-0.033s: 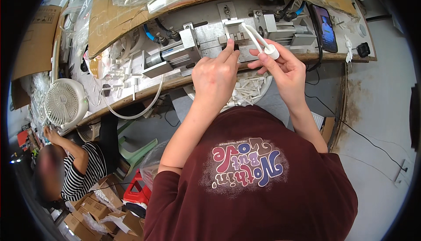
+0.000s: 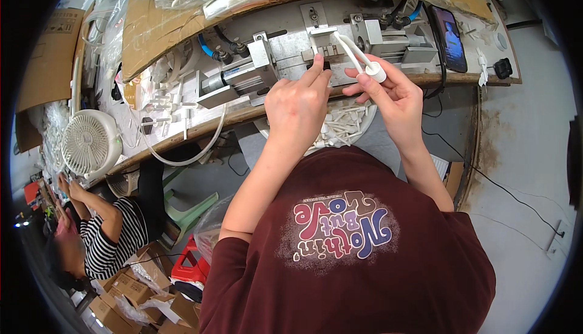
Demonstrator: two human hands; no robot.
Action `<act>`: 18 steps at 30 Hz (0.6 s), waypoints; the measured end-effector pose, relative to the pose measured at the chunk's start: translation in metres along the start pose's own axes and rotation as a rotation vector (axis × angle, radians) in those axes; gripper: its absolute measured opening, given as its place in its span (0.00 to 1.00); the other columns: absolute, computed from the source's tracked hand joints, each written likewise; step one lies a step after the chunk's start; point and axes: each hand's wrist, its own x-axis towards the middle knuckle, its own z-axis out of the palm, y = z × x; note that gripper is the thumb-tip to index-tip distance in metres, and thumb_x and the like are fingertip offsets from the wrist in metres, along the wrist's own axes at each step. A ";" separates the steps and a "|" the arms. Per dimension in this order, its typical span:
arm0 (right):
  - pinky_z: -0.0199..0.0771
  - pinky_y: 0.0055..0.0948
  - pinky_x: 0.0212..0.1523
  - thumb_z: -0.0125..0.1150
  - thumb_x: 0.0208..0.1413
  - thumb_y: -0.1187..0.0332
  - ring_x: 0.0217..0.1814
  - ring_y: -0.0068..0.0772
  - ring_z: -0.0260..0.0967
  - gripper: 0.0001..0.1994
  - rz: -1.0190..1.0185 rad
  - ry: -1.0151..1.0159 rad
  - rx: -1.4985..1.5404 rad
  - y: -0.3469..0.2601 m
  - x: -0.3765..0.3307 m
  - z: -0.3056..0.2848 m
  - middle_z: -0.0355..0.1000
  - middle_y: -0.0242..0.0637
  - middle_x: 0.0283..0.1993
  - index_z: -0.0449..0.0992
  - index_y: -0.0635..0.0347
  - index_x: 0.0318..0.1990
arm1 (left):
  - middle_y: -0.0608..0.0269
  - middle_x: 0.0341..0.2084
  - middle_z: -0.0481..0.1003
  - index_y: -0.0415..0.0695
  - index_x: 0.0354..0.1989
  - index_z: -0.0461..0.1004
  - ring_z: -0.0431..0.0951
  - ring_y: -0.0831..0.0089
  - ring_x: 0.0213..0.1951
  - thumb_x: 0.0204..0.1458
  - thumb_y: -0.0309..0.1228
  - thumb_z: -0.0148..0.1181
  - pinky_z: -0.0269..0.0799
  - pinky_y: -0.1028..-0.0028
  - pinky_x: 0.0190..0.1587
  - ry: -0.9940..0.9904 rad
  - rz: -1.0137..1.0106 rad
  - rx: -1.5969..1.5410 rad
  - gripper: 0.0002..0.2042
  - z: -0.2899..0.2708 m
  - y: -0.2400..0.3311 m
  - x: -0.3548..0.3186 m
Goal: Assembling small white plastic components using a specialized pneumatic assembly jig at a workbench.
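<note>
My right hand (image 2: 398, 94) pinches a thin white tube (image 2: 355, 51) by its round white cap (image 2: 376, 71), thumb on the near side. The tube's far end reaches the middle of a metal clamping fixture (image 2: 322, 51). My left hand (image 2: 297, 109) is at the fixture's near side, its index fingertip against a narrow white piece (image 2: 314, 44). Its other fingers are bent and pressed together; the thumb and whatever lies under them are hidden. Below both hands, a round tray (image 2: 370, 118) holds many short white fittings (image 2: 343, 124).
Metal cylinder units flank the fixture, left (image 2: 234, 79) and right (image 2: 395, 39). A phone (image 2: 448, 39) stands at the right. Cardboard (image 2: 161, 30) and plastic wrap lie behind. A white fan (image 2: 91, 143) is at the left, near a co-worker in a striped shirt (image 2: 124, 228).
My hands and the white tube stay where they were. At the far left, the co-worker's head and hands have shifted slightly.
</note>
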 end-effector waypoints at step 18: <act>0.78 0.20 0.38 0.60 0.63 0.72 0.41 0.24 0.79 0.19 0.012 0.032 0.003 0.001 -0.007 0.003 0.80 0.42 0.45 0.71 0.70 0.59 | 0.68 0.45 0.82 0.48 0.42 0.82 0.81 0.70 0.24 0.42 0.32 0.73 0.76 0.74 0.30 -0.034 -0.024 -0.063 0.16 -0.006 0.001 0.000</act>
